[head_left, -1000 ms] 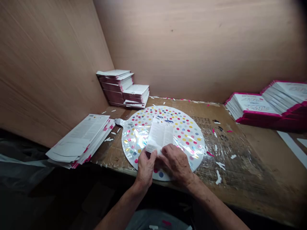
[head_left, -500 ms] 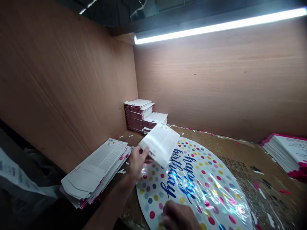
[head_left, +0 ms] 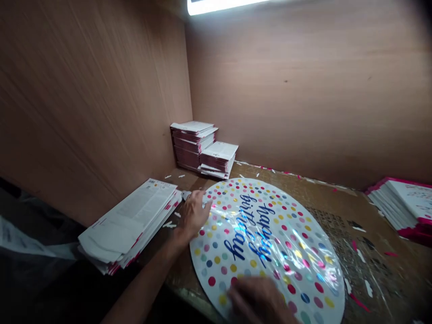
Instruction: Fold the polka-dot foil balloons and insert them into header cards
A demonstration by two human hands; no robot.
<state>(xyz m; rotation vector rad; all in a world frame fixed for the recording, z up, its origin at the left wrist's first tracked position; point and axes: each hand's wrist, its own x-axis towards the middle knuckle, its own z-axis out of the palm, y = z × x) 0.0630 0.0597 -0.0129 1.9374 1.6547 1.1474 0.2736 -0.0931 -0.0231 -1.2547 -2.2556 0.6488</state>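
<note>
My left hand (head_left: pixel 195 212) rests at the left edge of a flat round "happy birthday" piece (head_left: pixel 216 247), white with coloured dots and shiny as if under clear film. Its thumb stands apart from the fingers and no card shows in it. Over the near part of the round piece, my right hand (head_left: pixel 258 299) is smeared by motion, so its fingers cannot be made out. Beyond the left hand stand a tall stack of folded white-and-pink cards (head_left: pixel 192 146) and a lower stack (head_left: pixel 219 153) beside it. A small grey thing (head_left: pixel 185 194) lies by my left fingertips.
Long flat printed card sheets (head_left: pixel 130 220) are piled at the left, against the wooden side wall (head_left: pixel 101 112). Another pink-edged card stack (head_left: pixel 401 207) lies at the far right. Paper scraps (head_left: pixel 367 288) litter the brown worktop (head_left: pixel 303 189). A light tube (head_left: pixel 229 5) crosses above.
The white card has left my left hand, which has drawn back to the round piece's edge. The lower stack shows fully now. The view has tilted downward.
</note>
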